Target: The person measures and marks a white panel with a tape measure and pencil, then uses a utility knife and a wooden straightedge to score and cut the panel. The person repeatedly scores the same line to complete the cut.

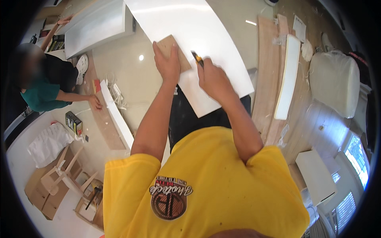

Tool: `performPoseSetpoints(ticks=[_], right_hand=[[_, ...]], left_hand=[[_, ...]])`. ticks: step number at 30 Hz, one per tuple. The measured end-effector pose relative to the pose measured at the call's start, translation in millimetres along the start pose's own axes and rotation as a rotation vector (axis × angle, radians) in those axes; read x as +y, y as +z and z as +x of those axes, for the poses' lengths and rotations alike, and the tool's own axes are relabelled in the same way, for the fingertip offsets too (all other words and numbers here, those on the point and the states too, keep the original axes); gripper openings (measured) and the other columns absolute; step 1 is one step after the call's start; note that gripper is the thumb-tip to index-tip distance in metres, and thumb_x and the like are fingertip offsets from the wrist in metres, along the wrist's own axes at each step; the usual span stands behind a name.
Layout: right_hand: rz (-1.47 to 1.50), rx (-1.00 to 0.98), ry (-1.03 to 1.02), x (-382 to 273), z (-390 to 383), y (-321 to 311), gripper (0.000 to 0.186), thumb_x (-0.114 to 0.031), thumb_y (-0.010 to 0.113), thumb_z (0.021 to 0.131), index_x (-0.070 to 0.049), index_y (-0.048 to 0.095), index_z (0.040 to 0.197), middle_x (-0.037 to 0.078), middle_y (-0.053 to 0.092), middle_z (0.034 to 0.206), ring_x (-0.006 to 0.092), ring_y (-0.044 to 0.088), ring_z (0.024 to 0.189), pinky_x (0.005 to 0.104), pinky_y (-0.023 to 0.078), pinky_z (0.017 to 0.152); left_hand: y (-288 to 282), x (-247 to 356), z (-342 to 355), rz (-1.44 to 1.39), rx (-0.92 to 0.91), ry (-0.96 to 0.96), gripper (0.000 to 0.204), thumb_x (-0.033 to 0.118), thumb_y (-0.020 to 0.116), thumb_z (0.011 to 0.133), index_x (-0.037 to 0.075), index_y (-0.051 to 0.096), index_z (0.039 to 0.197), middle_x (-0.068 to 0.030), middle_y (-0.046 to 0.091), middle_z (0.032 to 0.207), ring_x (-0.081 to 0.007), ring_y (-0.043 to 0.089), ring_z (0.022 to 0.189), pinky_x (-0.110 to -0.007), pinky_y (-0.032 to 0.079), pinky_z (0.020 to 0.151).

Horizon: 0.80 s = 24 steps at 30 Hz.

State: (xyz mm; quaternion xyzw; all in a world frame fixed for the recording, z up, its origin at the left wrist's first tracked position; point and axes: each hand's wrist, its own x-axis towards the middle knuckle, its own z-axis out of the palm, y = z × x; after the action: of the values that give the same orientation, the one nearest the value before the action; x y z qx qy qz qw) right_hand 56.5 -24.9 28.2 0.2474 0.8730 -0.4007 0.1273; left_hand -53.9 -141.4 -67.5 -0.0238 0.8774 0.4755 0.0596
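A long white panel stretches away from my lap. Over its left edge my left hand grips a small flat brown board, thumb on top and fingers along the far left side. My right hand is closed round a yellow-and-black utility knife, held above the panel just right of the brown board. The knife's tip points away from me; whether its blade is out is too small to tell.
At the left a person in a teal shirt rests one hand on a wooden plank and the other on a white cabinet-like piece. Long boards lie at the right, near a plastic-wrapped cushion. A wooden stool is at lower left.
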Motion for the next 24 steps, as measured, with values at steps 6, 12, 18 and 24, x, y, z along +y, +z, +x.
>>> performPoseSetpoints(ticks=[6, 12, 18, 24], right_hand=[[0.044, 0.04, -0.044, 0.7, 73.9, 23.6, 0.028, -0.024, 0.049, 0.107, 0.004, 0.053, 0.104, 0.028, 0.069, 0.083, 0.0452, 0.069, 0.08, 0.0553, 0.052, 0.074], [-0.023, -0.056, -0.002, -21.3, 95.5, 29.1, 0.029, -0.023, 0.053, 0.102, 0.005, 0.059, 0.106, 0.028, 0.073, 0.095, 0.043, 0.073, 0.094, 0.0518, 0.058, 0.084], [-0.084, -0.083, -0.04, -20.3, 107.3, 26.2, 0.026, -0.021, 0.056, 0.1, 0.004, 0.061, 0.105, 0.029, 0.073, 0.097, 0.0422, 0.073, 0.096, 0.0515, 0.058, 0.085], [-0.111, -0.112, -0.019, -24.4, 102.4, 20.3, 0.022, -0.018, 0.056, 0.098, 0.003, 0.061, 0.104, 0.028, 0.073, 0.097, 0.0419, 0.073, 0.097, 0.0511, 0.058, 0.084]], left_hand=[[3.5, 4.4, 3.3, 0.027, -0.017, -0.068, 0.087, 0.046, 0.068, 0.096, 0.003, 0.029, 0.161, -0.0303, 0.052, 0.139, -0.0436, 0.052, 0.132, -0.046, 0.041, 0.112], [-0.3, 0.7, 3.5, -0.012, -0.014, -0.044, 0.086, 0.045, 0.069, 0.097, 0.004, 0.029, 0.162, -0.029, 0.053, 0.138, -0.0427, 0.052, 0.131, -0.046, 0.042, 0.111], [-2.4, 11.1, 2.1, 0.007, -0.016, -0.052, 0.09, 0.047, 0.069, 0.096, -0.005, 0.031, 0.158, -0.0312, 0.052, 0.147, -0.0412, 0.053, 0.135, -0.042, 0.041, 0.113], [1.9, -0.1, 4.2, -0.025, -0.014, 0.005, 0.087, 0.046, 0.069, 0.097, 0.003, 0.029, 0.161, -0.0297, 0.051, 0.142, -0.0437, 0.05, 0.134, -0.047, 0.04, 0.114]])
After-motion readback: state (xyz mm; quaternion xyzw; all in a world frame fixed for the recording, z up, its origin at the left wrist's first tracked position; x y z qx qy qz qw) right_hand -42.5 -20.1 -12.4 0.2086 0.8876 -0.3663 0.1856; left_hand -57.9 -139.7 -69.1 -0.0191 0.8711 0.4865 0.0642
